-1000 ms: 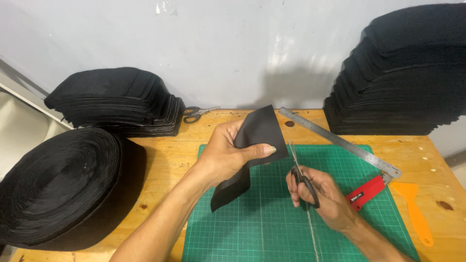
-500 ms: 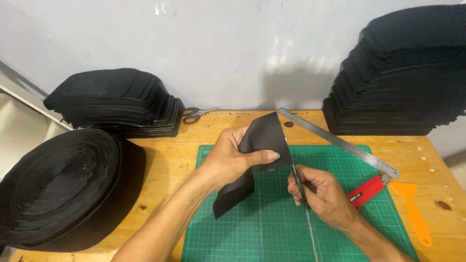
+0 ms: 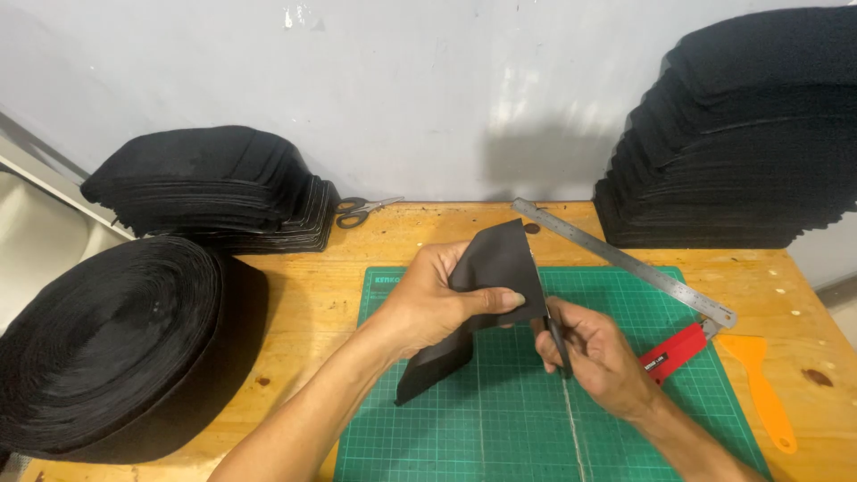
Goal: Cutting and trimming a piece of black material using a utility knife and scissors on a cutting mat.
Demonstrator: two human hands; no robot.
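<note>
Black fabric piece (image 3: pixel 495 268) pinched in left hand (image 3: pixel 437 299) above green mat (image 3: pixel 625 419) | scissors (image 3: pixel 558 344), open a second ago, now closed in right hand (image 3: pixel 594 353) | cut judged made.

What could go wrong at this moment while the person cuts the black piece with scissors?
1. The left hand grips the black piece with its thumb close to the scissors in the right hand; a slip may nick the thumb.
2. The piece is held in the air and bends, so the cut may wander.
3. The ruler rests tilted on the red tool, and an elbow may knock it.
</note>
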